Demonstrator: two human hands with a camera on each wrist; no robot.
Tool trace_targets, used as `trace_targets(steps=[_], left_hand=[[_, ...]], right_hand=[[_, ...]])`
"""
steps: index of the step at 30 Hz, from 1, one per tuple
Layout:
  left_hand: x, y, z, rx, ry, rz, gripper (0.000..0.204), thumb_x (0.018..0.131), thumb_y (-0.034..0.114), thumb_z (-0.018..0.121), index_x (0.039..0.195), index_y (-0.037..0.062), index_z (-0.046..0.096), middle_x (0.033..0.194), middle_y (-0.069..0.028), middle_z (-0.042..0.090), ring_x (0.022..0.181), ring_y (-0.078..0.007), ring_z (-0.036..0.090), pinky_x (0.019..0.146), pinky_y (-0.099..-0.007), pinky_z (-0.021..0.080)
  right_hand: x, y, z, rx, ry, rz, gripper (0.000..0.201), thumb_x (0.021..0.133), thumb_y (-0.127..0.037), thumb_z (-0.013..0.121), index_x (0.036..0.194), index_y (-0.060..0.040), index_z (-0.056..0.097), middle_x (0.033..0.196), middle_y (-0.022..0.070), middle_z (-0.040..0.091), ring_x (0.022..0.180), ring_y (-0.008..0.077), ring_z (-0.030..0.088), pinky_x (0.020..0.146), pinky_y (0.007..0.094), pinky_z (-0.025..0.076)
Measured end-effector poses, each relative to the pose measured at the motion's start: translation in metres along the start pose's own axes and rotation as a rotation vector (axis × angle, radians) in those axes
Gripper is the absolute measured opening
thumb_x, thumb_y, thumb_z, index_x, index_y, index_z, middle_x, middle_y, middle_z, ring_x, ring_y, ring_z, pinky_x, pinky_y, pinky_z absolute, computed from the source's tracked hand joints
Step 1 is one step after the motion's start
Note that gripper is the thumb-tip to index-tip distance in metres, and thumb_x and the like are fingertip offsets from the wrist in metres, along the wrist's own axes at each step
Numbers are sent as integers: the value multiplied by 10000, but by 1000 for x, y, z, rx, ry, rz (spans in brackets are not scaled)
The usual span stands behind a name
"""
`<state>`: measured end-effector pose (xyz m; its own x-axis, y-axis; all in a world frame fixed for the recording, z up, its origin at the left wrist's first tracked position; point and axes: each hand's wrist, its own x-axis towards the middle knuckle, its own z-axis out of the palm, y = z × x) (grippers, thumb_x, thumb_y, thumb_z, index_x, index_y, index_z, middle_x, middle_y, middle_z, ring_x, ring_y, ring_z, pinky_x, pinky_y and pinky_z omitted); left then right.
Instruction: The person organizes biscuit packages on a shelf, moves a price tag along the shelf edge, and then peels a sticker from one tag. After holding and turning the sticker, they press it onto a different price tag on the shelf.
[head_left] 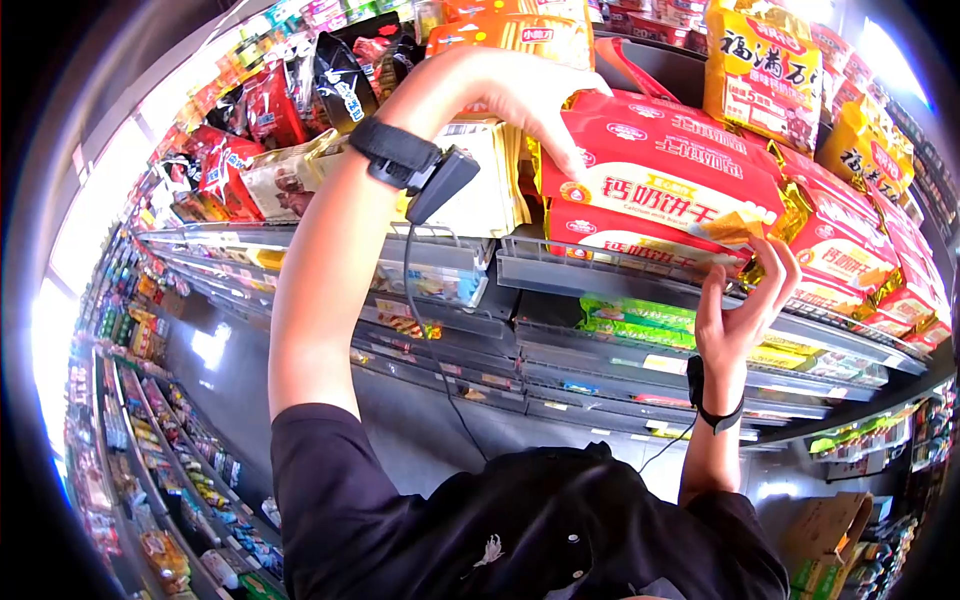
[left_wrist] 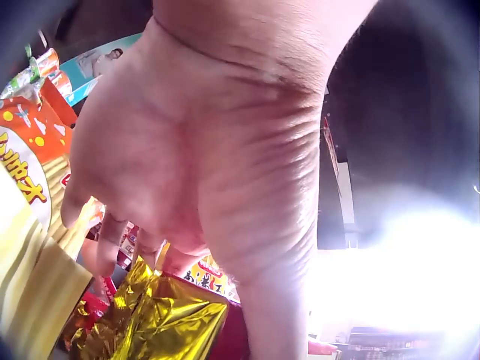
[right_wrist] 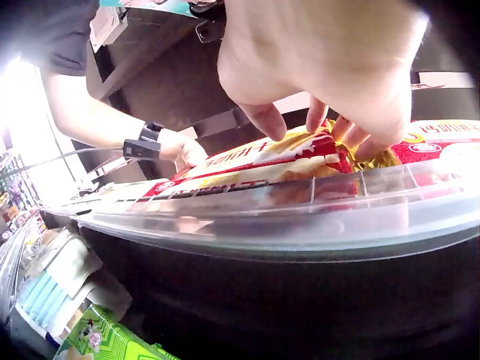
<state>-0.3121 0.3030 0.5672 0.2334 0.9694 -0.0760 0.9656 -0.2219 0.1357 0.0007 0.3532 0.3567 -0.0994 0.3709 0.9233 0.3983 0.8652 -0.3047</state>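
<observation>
Red biscuit packs (head_left: 660, 180) with gold ends lie stacked on the upper shelf behind a clear front lip (right_wrist: 262, 236). My left hand (head_left: 530, 95) lies over the left end of the top pack, thumb on its front and fingers over the back edge; in the left wrist view the left hand (left_wrist: 195, 157) is above a gold wrapper end (left_wrist: 165, 315). At the pack's right end, my right hand (head_left: 745, 310) has bent fingers at the lower corner; in the right wrist view the right hand's fingertips (right_wrist: 322, 124) touch the gold end.
Yellow bags (head_left: 765, 75) stand behind the packs, and more red packs (head_left: 840, 245) lie to the right. Cream packages (head_left: 470, 175) and black and red bags (head_left: 345, 80) are on the left. A cardboard box (head_left: 830, 525) is on the floor at lower right.
</observation>
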Motion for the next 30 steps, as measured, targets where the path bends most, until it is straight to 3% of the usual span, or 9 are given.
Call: trace_targets(steps=[3,12,17,20,21,24,28,29,30], left_hand=[[-3,-2,3,135,81,-25,1196,682,628,966,1626,76,479,1513,-229,652,1417,-380,614,1174,-440,491],[-12,6,9,69,152,5,1027,683,596,972,1494,97,587,1402,-199,714,1298,-379,678,1118,-454,513],[-16,16,15,-11,172,-68,937,888,716,790,1542,76,585,1488,-214,665,1407,-362,613,1184,-423,473],[-17,21,28,-235,280,-41,870,1023,708,637,1578,42,560,1557,-206,622,1486,-333,554,1230,-408,428],[-16,23,33,-279,308,-3,752,1116,607,549,1583,18,552,1599,-196,590,1537,-310,506,1266,-399,381],[2,10,63,-380,587,143,713,1132,615,501,1446,-11,635,1396,-208,702,1308,-297,655,1144,-384,471],[6,3,74,-277,685,68,680,1172,542,433,1574,6,551,1615,-205,560,1537,-311,490,1283,-392,341],[5,-1,70,-223,582,88,653,1185,505,409,1618,27,513,1695,-191,477,1611,-307,391,1319,-399,282],[9,-7,70,-266,595,78,640,1188,493,405,1607,24,524,1683,-188,491,1600,-307,407,1315,-398,289]], right_hand=[[1,-3,1,2,-4,11,551,869,-8,738,1399,5,584,1389,253,535,1311,415,517,1148,507,410],[4,-5,-7,-17,-51,-13,584,841,8,711,1408,2,573,1410,278,556,1331,461,537,1158,541,430],[2,-7,-14,-13,-121,9,587,848,29,693,1421,8,566,1467,280,549,1394,469,520,1187,544,423],[-2,-5,-19,5,-141,22,580,845,33,689,1414,11,572,1490,283,537,1403,477,517,1195,543,423],[-4,-6,-22,3,-145,26,579,844,34,688,1410,12,574,1496,284,533,1404,478,517,1197,542,424],[-14,-3,-33,-6,-175,31,579,835,38,688,1403,13,580,1514,286,524,1409,481,515,1203,535,422],[-29,5,-52,18,-161,37,584,824,45,688,1398,17,583,1508,284,535,1405,476,525,1195,538,424],[-32,7,-59,20,-162,27,580,820,48,687,1391,19,592,1506,283,539,1397,468,533,1184,538,433],[-33,9,-65,26,-160,33,578,818,48,688,1387,20,596,1505,282,540,1395,465,535,1180,537,436]])
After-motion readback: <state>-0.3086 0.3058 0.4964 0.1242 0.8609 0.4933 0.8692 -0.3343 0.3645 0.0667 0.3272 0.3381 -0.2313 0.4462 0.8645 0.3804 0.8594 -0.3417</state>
